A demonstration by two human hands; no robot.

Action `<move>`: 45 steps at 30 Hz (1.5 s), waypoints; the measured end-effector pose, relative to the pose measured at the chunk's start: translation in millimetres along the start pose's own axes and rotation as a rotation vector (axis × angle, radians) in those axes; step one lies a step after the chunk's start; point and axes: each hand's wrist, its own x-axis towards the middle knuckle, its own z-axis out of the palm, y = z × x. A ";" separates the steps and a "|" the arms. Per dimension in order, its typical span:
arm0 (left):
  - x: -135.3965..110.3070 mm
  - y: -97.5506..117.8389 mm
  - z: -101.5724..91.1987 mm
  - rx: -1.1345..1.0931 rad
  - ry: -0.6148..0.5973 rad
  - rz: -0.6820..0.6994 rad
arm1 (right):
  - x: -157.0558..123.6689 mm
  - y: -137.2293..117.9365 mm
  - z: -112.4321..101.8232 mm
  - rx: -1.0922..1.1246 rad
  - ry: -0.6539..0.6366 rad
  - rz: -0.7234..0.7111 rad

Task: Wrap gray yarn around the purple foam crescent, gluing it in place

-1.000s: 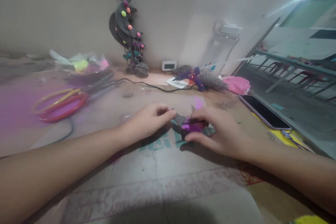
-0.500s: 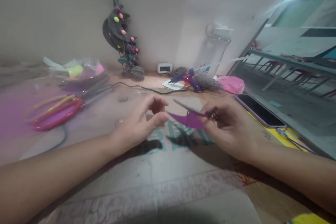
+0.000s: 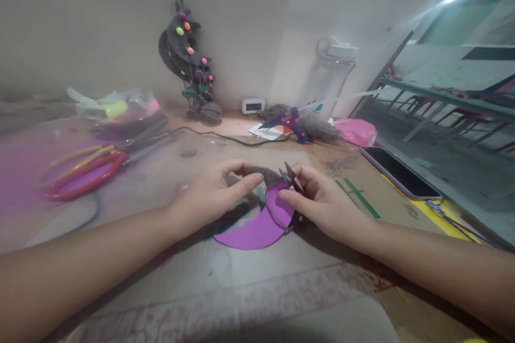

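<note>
A purple crescent cutout (image 3: 251,231) hangs just over the table, its upper end wrapped in grey yarn (image 3: 267,174). At that wrapped tip, my left hand (image 3: 219,190) pinches the crescent between thumb and fingers. My right hand (image 3: 328,201) grips the purple part beside the wrapping, thumb on the face. Small pointed thread snips (image 3: 290,177) are also in my right hand, blades upward past the crescent's edge. A loose loop of yarn crosses the purple face below my right thumb.
Red-and-yellow-handled scissors (image 3: 86,171) lie left. At the back are a decorated grey crescent hanging (image 3: 181,43), a small digital clock (image 3: 253,105), a blue glue gun (image 3: 284,120) with its cord, and a clear bottle (image 3: 330,75). A phone (image 3: 400,171) lies right.
My left hand has moved right and closed on the yarn-wrapped tip. The crescent has turned its broad face to me, and the snips in my right hand now point upward.
</note>
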 end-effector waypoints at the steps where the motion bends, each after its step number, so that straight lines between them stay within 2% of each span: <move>1: -0.3 0.6 0.0 -0.002 -0.018 -0.004 | 0.0 1.2 0.1 -0.009 -0.007 0.001; 4: -1.1 3.1 0.0 0.014 -0.079 -0.035 | 0.0 2.4 0.8 -0.039 -0.027 -0.014; 9: -1.9 3.7 -0.1 0.039 -0.087 -0.061 | -0.1 0.3 -2.5 -0.181 -0.043 -0.062; 14: -1.0 -0.3 0.1 0.022 -0.115 -0.014 | 4.1 2.4 -22.8 -0.546 0.070 -0.340; 20: 0.0 -1.5 -0.2 0.009 -0.162 -0.011 | 8.1 5.3 -35.5 -0.910 0.040 -0.580; 23: 0.5 -0.8 -0.3 0.064 -0.161 -0.019 | 8.4 6.3 -32.8 -1.020 0.039 -0.675; 28: 2.0 -1.1 0.1 0.129 -0.162 -0.013 | 8.5 9.1 -31.1 -1.100 0.126 -0.828; 32: 2.6 -2.2 0.7 0.136 -0.166 -0.015 | 8.4 11.1 -30.5 -1.111 0.083 -0.845; 45: 1.1 -4.4 0.4 0.145 -0.176 -0.005 | 8.5 11.7 -29.2 -1.136 0.079 -0.850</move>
